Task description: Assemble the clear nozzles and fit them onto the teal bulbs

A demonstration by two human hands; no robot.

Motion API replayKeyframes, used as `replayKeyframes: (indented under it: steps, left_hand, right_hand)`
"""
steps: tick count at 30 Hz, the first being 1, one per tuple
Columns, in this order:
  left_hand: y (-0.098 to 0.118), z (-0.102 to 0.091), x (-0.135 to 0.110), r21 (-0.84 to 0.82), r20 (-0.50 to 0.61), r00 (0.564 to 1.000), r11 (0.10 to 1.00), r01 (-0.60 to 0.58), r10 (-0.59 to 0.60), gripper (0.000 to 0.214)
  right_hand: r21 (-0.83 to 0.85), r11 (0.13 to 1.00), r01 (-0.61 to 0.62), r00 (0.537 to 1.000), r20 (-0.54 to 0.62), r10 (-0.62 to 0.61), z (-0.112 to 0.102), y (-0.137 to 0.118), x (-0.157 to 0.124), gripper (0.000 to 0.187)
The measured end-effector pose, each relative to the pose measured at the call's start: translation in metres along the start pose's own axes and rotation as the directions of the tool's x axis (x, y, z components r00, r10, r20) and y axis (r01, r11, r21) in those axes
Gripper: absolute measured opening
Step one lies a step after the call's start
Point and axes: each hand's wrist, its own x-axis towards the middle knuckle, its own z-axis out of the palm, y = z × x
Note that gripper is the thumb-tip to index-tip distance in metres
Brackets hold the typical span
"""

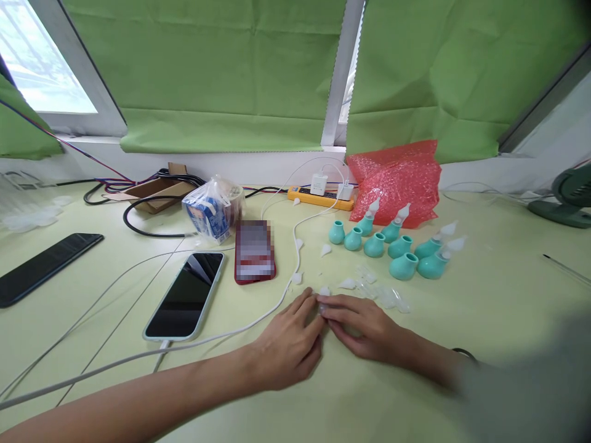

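Observation:
My left hand [295,341] and my right hand [362,323] meet at the fingertips low over the table. Between them they pinch a small translucent nozzle with a white tip [325,291], partly hidden by the fingers. Just beyond lie loose white tips [347,283] and several clear plastic pieces [390,296]. Several teal squeeze bulbs [373,245] stand in a group behind my right hand. Some are open at the neck; others carry a translucent nozzle [403,214].
Left of my hands lie a phone on a cable [184,298], a red-cased phone [255,252] and a black slab [46,264]. A white cable [258,319] crosses the table. Behind are a bagged roll [215,209], an orange power strip [318,197] and a red bubble-wrap bag [399,181].

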Motion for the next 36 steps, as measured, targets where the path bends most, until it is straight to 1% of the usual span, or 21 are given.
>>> replayKeyframes:
  steps: [1,3,6,9,11,13,15,18,20,23,25,30,34,36]
  left_hand:
    - [-0.001,0.001,0.0,0.013,-0.004,1.0,1.0,0.006,-0.006,0.027]
    - [-0.004,0.004,-0.001,0.036,-0.021,1.0,0.999,0.018,-0.018,0.028]
    - [-0.008,0.009,-0.002,0.046,-0.099,0.995,0.998,0.032,-0.028,0.027]
    - [-0.012,0.014,-0.003,-0.005,-0.21,0.977,0.999,0.043,-0.044,0.028]
    - [-0.012,0.015,-0.003,-0.06,-0.254,0.965,0.997,0.046,-0.059,0.026]
    - [-0.012,0.014,-0.003,-0.101,-0.275,0.959,0.994,0.047,-0.074,0.023]
    - [-0.011,0.012,-0.003,-0.118,-0.28,0.954,0.99,0.074,-0.104,0.021]
    - [-0.01,0.009,-0.002,-0.146,-0.266,0.948,0.98,0.138,-0.173,0.02]
    - [-0.01,0.008,-0.002,-0.174,-0.256,0.945,0.971,0.165,-0.206,0.018]
    - [-0.009,0.007,-0.001,-0.2,-0.247,0.943,0.964,0.174,-0.222,0.016]
    - [-0.009,0.006,-0.001,-0.201,-0.248,0.94,0.962,0.185,-0.232,0.014]
    - [-0.008,0.003,0.0,-0.172,-0.231,0.923,0.947,0.272,-0.307,0.012]
    - [-0.009,0.003,0.001,-0.194,-0.226,0.92,0.941,0.279,-0.32,0.013]
    - [-0.009,0.003,0.001,-0.21,-0.22,0.916,0.933,0.291,-0.335,0.012]
  right_hand:
    - [0.009,1.0,-0.004,1.0,0.025,0.004,0.001,0.001,0.0,0.023]
    - [0.004,0.999,-0.041,0.998,0.04,0.041,0.004,0.005,-0.001,0.021]
    - [-0.024,0.996,-0.088,0.995,0.052,0.09,0.006,0.009,-0.002,0.024]
    - [-0.036,0.994,-0.102,0.99,0.089,0.105,0.004,0.008,-0.002,0.034]
    - [-0.035,0.996,-0.085,0.988,0.129,0.088,0.003,0.007,-0.001,0.039]
    - [-0.036,0.997,-0.069,0.986,0.148,0.073,0.003,0.007,-0.001,0.039]
    - [-0.045,0.996,-0.071,0.99,0.123,0.076,0.004,0.008,-0.001,0.037]
    - [-0.052,0.995,-0.084,0.996,0.03,0.086,0.004,0.008,-0.002,0.034]
    - [-0.043,0.995,-0.086,0.996,-0.001,0.086,0.004,0.007,-0.001,0.029]
    - [-0.04,0.996,-0.074,0.996,0.045,0.076,0.003,0.007,0.001,0.021]
    - [-0.048,0.997,-0.063,0.994,0.084,0.067,0.002,0.007,0.002,0.019]
    - [-0.032,0.997,-0.07,0.99,0.124,0.073,0.002,0.007,0.003,0.022]
    - [-0.025,0.996,-0.085,0.984,0.153,0.088,0.001,0.007,0.004,0.022]
    - [-0.033,0.993,-0.116,0.981,0.155,0.119,0.001,0.006,0.004,0.024]
